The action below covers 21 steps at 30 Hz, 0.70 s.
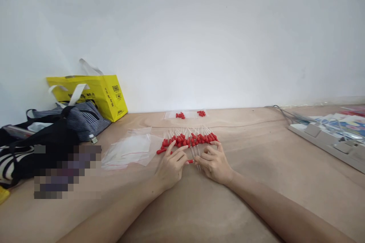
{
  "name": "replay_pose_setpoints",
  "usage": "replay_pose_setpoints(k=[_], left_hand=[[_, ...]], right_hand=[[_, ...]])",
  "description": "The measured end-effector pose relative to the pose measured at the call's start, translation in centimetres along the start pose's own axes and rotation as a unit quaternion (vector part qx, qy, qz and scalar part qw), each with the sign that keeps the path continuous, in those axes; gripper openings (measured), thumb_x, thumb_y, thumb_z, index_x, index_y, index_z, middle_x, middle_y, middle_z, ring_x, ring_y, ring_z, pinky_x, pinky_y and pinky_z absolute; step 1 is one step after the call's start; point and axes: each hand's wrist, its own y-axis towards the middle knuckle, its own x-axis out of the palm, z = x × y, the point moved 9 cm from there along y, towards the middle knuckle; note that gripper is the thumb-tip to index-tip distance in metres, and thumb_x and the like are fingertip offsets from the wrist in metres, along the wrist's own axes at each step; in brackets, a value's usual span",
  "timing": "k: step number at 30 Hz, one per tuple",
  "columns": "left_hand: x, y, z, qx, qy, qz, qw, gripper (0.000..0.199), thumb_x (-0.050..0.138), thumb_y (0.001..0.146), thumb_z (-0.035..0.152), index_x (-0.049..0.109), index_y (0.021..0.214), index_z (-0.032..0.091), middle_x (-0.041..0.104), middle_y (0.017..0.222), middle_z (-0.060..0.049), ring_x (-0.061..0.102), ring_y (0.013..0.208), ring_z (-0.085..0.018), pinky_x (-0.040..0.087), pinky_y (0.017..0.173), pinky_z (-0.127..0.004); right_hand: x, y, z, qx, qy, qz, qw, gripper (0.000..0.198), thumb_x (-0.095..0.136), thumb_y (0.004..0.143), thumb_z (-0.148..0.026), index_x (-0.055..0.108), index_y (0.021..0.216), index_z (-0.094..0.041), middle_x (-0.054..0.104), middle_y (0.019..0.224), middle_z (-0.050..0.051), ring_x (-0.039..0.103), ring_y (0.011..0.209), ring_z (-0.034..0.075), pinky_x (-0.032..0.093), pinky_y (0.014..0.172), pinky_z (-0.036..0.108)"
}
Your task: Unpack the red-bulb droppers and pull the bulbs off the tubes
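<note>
At the middle of the table, my left hand (172, 163) and my right hand (214, 162) meet over a small red rubber bulb (191, 161). My left fingertips pinch the bulb's left end. Its right end meets my right fingertips, which close on a thin clear tube, probably the glass tube of a dropper; the fingers partly hide it. Several loose clear tubes (194, 152) lie under and between my hands. Just beyond is a row of droppers (186, 140) with red bulbs towards me and clear tubes pointing away. One red bulb (161, 151) lies beside my left index finger.
Clear plastic bags (128, 150) lie to the left. Near the wall, another clear bag (190, 114) has red bulbs and tubes on it. A yellow bag (114, 98), a striped bag (85, 121) and a black bag (57, 140) crowd the far left. On the right is a white power strip (325, 142).
</note>
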Motion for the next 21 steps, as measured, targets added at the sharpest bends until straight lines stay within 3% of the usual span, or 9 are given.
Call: replay_pose_setpoints(k=[14, 17, 21], left_hand=[[-0.5, -0.5, -0.2, 0.005, 0.002, 0.013, 1.0, 0.021, 0.033, 0.083, 0.007, 0.051, 0.078, 0.017, 0.058, 0.072, -0.001, 0.049, 0.109, -0.019, 0.024, 0.1, -0.045], [-1.6, -1.0, -1.7, -0.039, 0.0, 0.042, 0.998, 0.019, 0.035, 0.083, 0.009, 0.052, 0.078, 0.018, 0.059, 0.075, -0.002, 0.052, 0.102, -0.019, 0.035, 0.092, -0.04], [-3.2, -1.7, -4.9, -0.148, -0.026, 0.094, 0.984, 0.017, 0.04, 0.083, 0.02, 0.056, 0.085, 0.019, 0.057, 0.08, -0.004, 0.056, 0.08, -0.015, 0.046, 0.073, -0.03]], right_hand=[[0.3, -0.7, 1.1, 0.025, -0.007, -0.016, 1.0, 0.017, 0.045, 0.083, -0.022, 0.06, 0.075, -0.021, 0.055, 0.055, -0.003, 0.044, 0.064, 0.012, 0.025, 0.082, 0.036], [0.2, -1.4, 3.3, 0.091, -0.013, -0.007, 0.996, 0.019, 0.043, 0.083, -0.022, 0.061, 0.076, -0.02, 0.058, 0.061, 0.0, 0.047, 0.064, 0.013, 0.031, 0.071, 0.03], [1.4, -2.4, 5.4, 0.165, 0.025, -0.037, 0.985, 0.022, 0.04, 0.085, -0.02, 0.061, 0.091, -0.021, 0.059, 0.076, 0.002, 0.053, 0.068, 0.012, 0.038, 0.059, 0.023]])
